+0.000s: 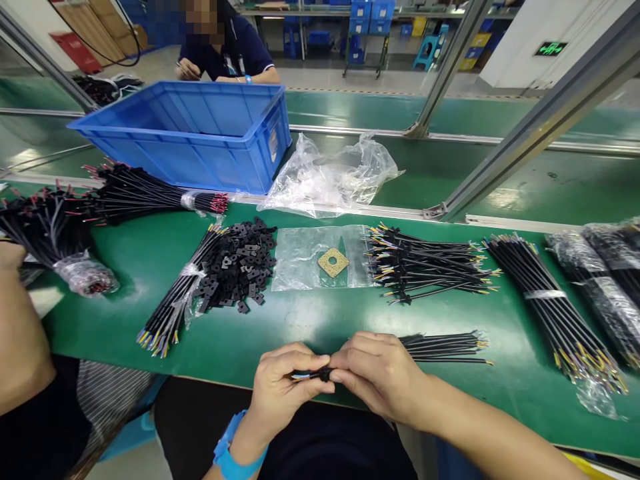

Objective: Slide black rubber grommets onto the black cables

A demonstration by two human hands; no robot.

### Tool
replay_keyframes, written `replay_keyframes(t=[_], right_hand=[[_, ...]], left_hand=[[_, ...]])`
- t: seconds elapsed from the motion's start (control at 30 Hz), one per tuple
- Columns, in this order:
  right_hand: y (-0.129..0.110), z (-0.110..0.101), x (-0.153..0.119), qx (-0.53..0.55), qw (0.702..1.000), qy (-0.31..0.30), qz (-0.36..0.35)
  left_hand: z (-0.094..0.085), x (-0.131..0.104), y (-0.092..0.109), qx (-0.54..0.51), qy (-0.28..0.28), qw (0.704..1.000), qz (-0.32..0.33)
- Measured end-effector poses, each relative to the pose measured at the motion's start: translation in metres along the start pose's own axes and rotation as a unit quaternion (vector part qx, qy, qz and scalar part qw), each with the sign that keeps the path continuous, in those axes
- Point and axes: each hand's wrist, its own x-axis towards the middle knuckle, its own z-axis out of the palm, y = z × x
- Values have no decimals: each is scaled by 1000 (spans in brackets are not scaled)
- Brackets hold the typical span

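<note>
Close to the table's front edge, my left hand [283, 383] pinches a short black cable [311, 375] whose blue and white wire ends stick out between the fingers. On the other side, the fingertips of my right hand [375, 373] are closed on a small black part [325, 375] at that cable; the fingers partly hide it. Loose black cables [445, 347] lie just behind my right hand. Further back is a spread of cables with black parts on them [425, 263]. A heap of small black clips [240, 263] lies to the left.
A clear plastic bag [300, 257] with a yellowish square piece [333, 263] lies mid-table. Tied cable bundles [175, 293] flank the clips, with more cables [555, 300] at right. A blue crate [200, 147] and metal posts [530, 127] stand behind. A person's arm [23, 327] is at left.
</note>
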Motion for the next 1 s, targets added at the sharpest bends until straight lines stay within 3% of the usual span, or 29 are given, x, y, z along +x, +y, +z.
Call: replay_keyframes(t=[0.1, 0.17, 0.27, 0.37, 0.47, 0.57, 0.63, 0.73, 0.77, 0.87, 0.93, 1.0], right_hand=[[6, -19, 3, -103, 993, 52, -31], [17, -38, 4, -190, 975, 113, -28], [41, -68, 2, -304, 925, 228, 30], [72, -82, -1, -341, 885, 305, 88], [102, -86, -1, -336, 876, 308, 156], [115, -90, 0, -340, 879, 286, 172], [107, -90, 2, -342, 880, 285, 167], [69, -73, 9, -303, 903, 283, 114], [52, -61, 12, -265, 927, 254, 76], [5, -16, 13, -150, 984, 74, -57], [-18, 14, 8, -109, 989, -10, -97], [-31, 40, 1, -86, 990, -44, -107]], left_hand=[[-10, 0, -9, 7, 6, 999, -42], [-16, 0, -17, 12, 42, 995, -90], [-19, 0, -25, 81, 33, 984, -156], [-17, 1, -26, 133, 1, 978, -159], [-14, 2, -26, 154, -22, 978, -140], [-14, 4, -28, 149, -18, 978, -148], [-13, 6, -26, 104, 2, 977, -185], [-6, 15, -15, -81, 121, 952, -271], [-3, 21, -9, -173, 204, 923, -276], [2, 44, 5, -247, 317, 881, -248], [1, 58, 10, -277, 368, 859, -225], [0, 65, 14, -294, 399, 845, -201]])
